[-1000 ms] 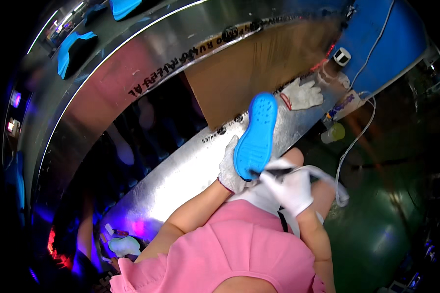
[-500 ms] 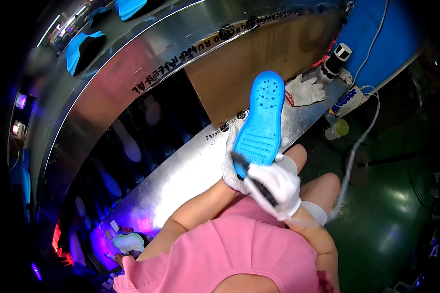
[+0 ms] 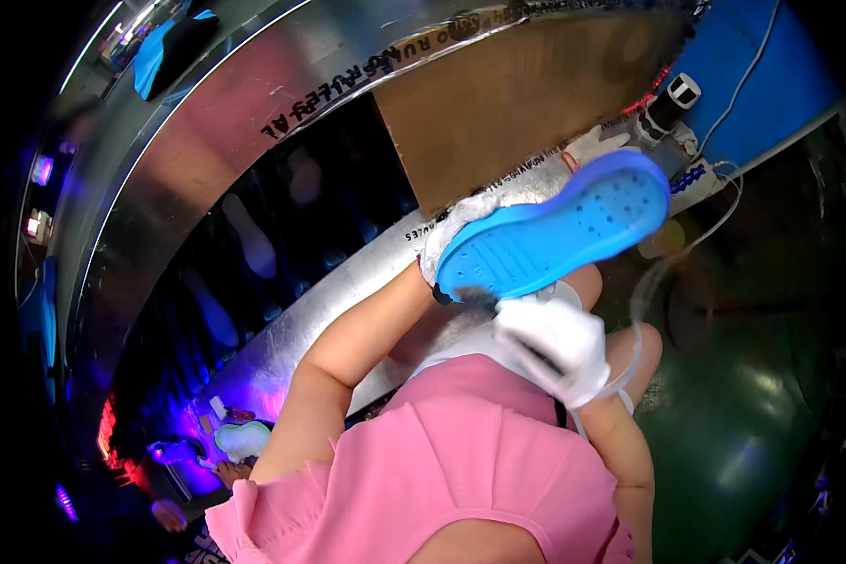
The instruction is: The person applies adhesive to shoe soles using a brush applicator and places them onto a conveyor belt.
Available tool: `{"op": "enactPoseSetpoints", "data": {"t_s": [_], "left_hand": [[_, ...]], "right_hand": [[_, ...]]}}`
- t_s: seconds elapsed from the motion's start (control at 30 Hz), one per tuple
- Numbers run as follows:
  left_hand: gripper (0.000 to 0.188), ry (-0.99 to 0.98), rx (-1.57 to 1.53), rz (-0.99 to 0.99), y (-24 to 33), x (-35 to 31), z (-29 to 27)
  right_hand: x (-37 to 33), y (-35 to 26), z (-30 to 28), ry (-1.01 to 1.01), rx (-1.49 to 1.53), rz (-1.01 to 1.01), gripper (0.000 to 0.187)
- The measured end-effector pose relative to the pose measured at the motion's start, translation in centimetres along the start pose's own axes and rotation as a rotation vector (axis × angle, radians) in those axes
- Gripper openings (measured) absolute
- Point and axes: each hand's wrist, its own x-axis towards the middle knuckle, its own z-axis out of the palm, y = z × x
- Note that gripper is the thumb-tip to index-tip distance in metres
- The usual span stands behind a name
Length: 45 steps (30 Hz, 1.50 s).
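A bright blue shoe sole point(image 3: 536, 240) is held up above my lap, tilted, with its perforated end pointing right. My left hand point(image 3: 453, 228), in a whitish work glove, is closed round the ridged heel end from the far left side; part of its fingers is hidden behind the sole. My right hand point(image 3: 566, 346), also in a white glove and smeared by motion, grips a dark-handled brush. The brush's dark bristles point(image 3: 477, 299) are at the near edge of the heel, and blur hides whether they touch it.
A metal ledge point(image 3: 315, 324) runs past my left side below a cardboard panel point(image 3: 498, 108). Beyond the sole lie a loose white glove point(image 3: 594, 144) and a black-and-white cylinder point(image 3: 672, 103). A thin cable point(image 3: 731, 202) hangs at right. Another blue piece point(image 3: 153, 61) lies far left.
The sole has turned clockwise, its perforated end swinging from pointing away to pointing right. My right hand with the brush has shifted slightly right. The view has turned a little too.
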Motion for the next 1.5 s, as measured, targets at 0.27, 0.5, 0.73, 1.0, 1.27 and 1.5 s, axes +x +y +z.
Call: {"op": "enactPoseSetpoints", "data": {"t_s": [0.27, 0.5, 0.73, 1.0, 1.27, 1.5], "left_hand": [[0.03, 0.194, 0.469, 0.063, 1.8, -0.4, 1.5], [0.024, 0.377, 0.61, 0.004, 2.6, -0.8, 2.3], [0.035, 0.338, 0.696, -0.103, 4.2, -1.2, 4.2], [0.033, 0.143, 0.913, 0.177, 4.8, -1.8, 1.8], [0.038, -0.28, 1.579, 0.533, 6.3, -2.0, 1.5], [0.054, -0.03, 1.274, 0.245, 6.4, -3.1, 0.9]], "right_hand": [[0.0, -0.3, -0.4, -0.137, -0.061, 0.034, 0.026], [-0.2, -0.5, -0.9, -0.054, -0.077, 0.075, 0.021], [-0.3, 0.0, -1.7, 0.003, -0.085, 0.097, 0.03], [-0.1, -1.1, -3.3, -0.032, -0.24, 0.037, 0.026], [-0.5, -1.7, -4.2, -0.045, -0.368, 0.009, 0.026], [-0.5, -1.6, -5.4, -0.035, -0.45, 0.028, 0.028]]}}
